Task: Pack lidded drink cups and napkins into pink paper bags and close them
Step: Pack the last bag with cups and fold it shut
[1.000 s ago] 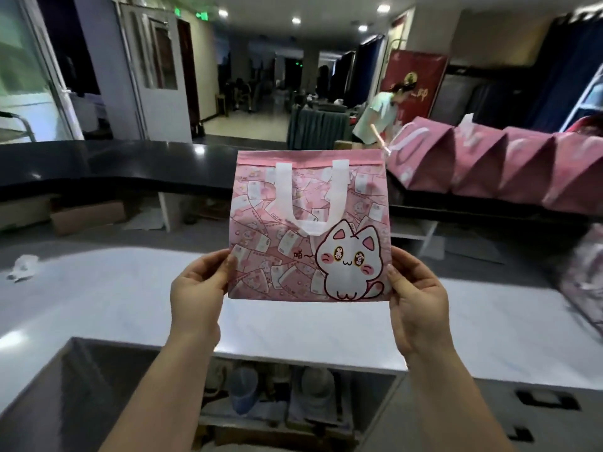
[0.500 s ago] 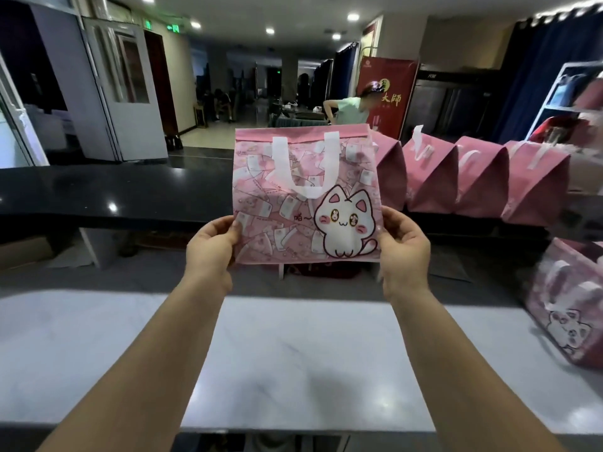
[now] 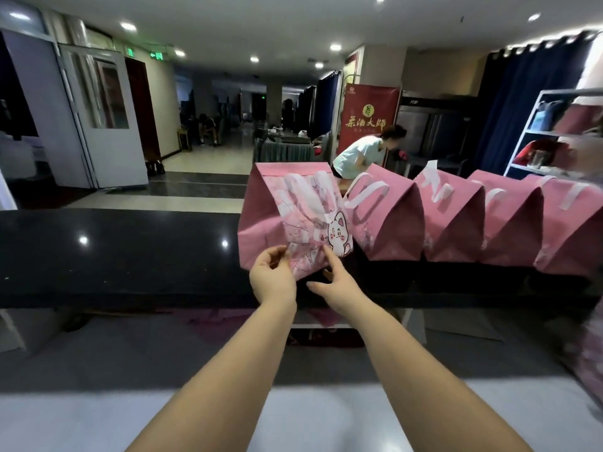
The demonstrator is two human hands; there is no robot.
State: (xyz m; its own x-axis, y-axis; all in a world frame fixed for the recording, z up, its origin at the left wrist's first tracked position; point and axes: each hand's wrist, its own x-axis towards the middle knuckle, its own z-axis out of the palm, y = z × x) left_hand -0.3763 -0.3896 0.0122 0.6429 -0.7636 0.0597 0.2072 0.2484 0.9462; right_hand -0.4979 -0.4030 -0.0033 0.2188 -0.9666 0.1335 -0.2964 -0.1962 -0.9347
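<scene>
A closed pink paper bag with white handles and a cartoon cat print stands slightly tilted on the black counter, at the left end of a row of similar closed pink bags. My left hand is at the bag's lower front edge, fingers loosely curled and apart, fingertips just touching it. My right hand is beside it under the cat print, fingers spread, index finger against the bag. Neither hand grips the bag. No cups or napkins are visible.
A pale worktop lies just below my forearms. Another pink bag is blurred at the right edge. A person in a light shirt bends over behind the counter. A shelf unit stands at the far right.
I carried the cat bag forward from in front of me and set it on the black counter beside the row. Both hands have let go of its sides and moved to its lower edge.
</scene>
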